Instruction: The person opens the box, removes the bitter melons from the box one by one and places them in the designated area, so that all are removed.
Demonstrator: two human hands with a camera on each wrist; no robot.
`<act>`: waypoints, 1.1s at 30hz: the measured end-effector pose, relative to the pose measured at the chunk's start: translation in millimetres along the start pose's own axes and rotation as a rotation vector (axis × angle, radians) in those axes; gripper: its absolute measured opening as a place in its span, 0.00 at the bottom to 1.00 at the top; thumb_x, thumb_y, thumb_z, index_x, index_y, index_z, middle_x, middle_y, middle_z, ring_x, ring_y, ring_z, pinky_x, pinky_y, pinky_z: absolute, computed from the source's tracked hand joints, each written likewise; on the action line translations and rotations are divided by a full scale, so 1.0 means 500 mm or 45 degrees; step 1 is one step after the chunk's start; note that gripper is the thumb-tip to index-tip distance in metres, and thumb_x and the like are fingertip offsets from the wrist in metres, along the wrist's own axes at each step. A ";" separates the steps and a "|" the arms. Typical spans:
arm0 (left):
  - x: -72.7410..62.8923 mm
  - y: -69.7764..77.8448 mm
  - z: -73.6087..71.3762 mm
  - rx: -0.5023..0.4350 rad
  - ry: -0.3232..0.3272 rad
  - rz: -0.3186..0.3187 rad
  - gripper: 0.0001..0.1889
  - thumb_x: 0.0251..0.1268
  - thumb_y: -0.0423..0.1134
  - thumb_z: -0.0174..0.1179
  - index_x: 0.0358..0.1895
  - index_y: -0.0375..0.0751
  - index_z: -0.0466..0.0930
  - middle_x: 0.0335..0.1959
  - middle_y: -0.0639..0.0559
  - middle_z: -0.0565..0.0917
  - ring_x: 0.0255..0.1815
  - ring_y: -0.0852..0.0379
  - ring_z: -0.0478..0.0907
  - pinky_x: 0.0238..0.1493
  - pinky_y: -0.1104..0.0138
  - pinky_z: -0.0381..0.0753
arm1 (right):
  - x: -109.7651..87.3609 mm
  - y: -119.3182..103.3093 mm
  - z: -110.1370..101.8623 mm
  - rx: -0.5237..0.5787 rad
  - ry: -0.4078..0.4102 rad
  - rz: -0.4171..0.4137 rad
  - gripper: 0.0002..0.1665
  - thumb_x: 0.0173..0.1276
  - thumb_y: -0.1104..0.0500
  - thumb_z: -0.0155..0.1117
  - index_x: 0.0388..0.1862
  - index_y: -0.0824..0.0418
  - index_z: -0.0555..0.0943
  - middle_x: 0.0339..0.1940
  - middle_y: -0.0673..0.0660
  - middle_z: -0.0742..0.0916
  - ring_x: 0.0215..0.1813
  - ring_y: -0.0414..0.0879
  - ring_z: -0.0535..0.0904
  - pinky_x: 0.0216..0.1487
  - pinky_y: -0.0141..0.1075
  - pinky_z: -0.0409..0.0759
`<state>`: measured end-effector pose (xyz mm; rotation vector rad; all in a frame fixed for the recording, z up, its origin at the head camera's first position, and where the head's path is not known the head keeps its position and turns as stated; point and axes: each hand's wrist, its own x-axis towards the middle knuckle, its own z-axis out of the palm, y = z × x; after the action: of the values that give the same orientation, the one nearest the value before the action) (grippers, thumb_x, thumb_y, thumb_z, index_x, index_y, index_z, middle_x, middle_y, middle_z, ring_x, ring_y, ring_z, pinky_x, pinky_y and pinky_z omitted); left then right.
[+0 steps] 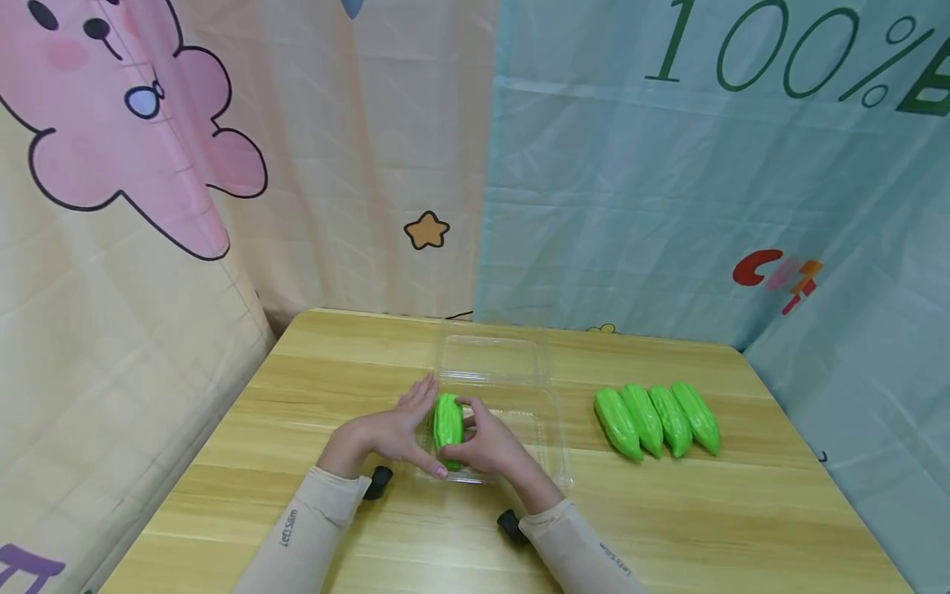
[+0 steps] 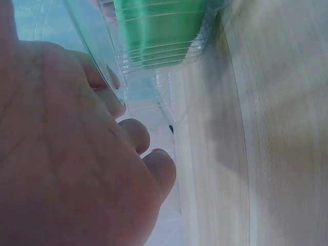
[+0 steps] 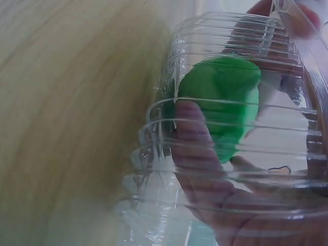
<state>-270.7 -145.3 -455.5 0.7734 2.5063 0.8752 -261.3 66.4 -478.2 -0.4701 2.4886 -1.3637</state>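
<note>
A clear plastic clamshell box (image 1: 545, 429) lies with its lid open toward the back. Inside, along its left wall, is a glossy green ribbed toy vegetable (image 1: 449, 422). My right hand (image 1: 486, 441) reaches into the box and holds this piece between thumb and fingers. Through the clear wall, the right wrist view shows the thumb (image 3: 197, 148) against the green piece (image 3: 223, 97). My left hand (image 1: 397, 429) spans the box's left side, fingers and thumb spread fairly straight. In the left wrist view its fingers (image 2: 115, 102) touch the box's rim.
Several matching green toy vegetables (image 1: 656, 421) lie side by side on the wooden table (image 1: 742, 520), right of the box. Printed curtains (image 1: 371, 165) hang behind and beside the table. The raised clear lid (image 1: 493, 355) reaches toward the back edge.
</note>
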 end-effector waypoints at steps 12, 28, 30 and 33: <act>0.001 -0.002 0.000 0.010 0.006 0.014 0.76 0.43 0.62 0.79 0.80 0.36 0.26 0.81 0.41 0.24 0.79 0.40 0.21 0.75 0.41 0.34 | -0.007 -0.004 -0.013 0.064 0.024 0.012 0.50 0.55 0.63 0.78 0.75 0.63 0.64 0.56 0.68 0.81 0.49 0.56 0.83 0.47 0.47 0.84; -0.001 -0.001 -0.001 -0.008 0.004 0.003 0.76 0.43 0.62 0.79 0.80 0.36 0.26 0.81 0.41 0.24 0.79 0.41 0.20 0.75 0.42 0.35 | -0.010 -0.008 -0.012 0.081 -0.021 -0.047 0.55 0.58 0.58 0.80 0.79 0.61 0.59 0.61 0.70 0.78 0.54 0.60 0.83 0.48 0.50 0.84; -0.001 -0.001 -0.001 -0.013 0.007 0.005 0.76 0.43 0.61 0.79 0.80 0.35 0.27 0.81 0.41 0.24 0.79 0.41 0.20 0.75 0.42 0.35 | -0.009 -0.005 -0.011 0.084 -0.024 -0.047 0.55 0.59 0.57 0.80 0.79 0.61 0.59 0.61 0.70 0.78 0.54 0.60 0.83 0.48 0.49 0.84; -0.002 0.000 0.000 -0.017 0.009 0.003 0.76 0.43 0.61 0.79 0.80 0.35 0.27 0.81 0.40 0.24 0.79 0.41 0.20 0.75 0.42 0.34 | -0.009 -0.004 -0.017 0.092 -0.020 -0.054 0.54 0.59 0.58 0.80 0.79 0.60 0.60 0.60 0.70 0.78 0.53 0.60 0.83 0.47 0.48 0.85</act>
<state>-270.1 -146.0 -455.2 0.7709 2.5034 0.8961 -260.2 73.4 -471.8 -0.5179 2.4206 -1.4552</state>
